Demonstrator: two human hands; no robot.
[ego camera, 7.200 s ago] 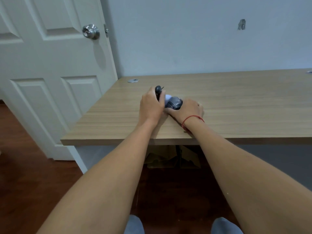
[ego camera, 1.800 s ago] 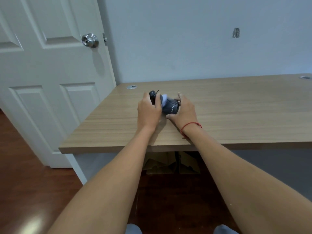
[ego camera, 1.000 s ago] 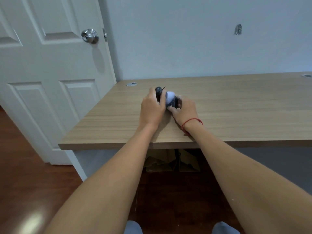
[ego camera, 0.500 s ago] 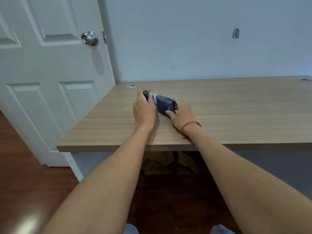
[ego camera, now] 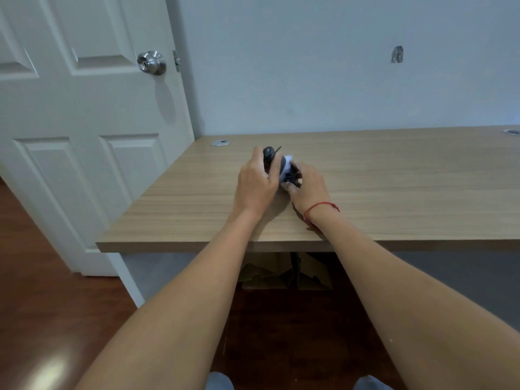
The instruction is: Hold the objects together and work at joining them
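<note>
Both hands work one small dark rounded gadget with a pale blue-white part on the wooden surface; left hand curls a firm grip round its black end; right hand pinches the pale end; looks mid-twist or mid-fit; next move needs the left steady.

small dark device, apparently pale-tipped, on desk

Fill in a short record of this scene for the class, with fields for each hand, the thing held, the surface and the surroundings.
left hand: left hand grips the dark end of the object, fingers curled round it
right hand: right hand pinches the other end; red string bracelet on its wrist
object: small dark grey and white object, mostly hidden between the hands; kind unclear
surface: light wooden desk, object held low over it
surroundings: white panelled door with round silver metal knob
</note>
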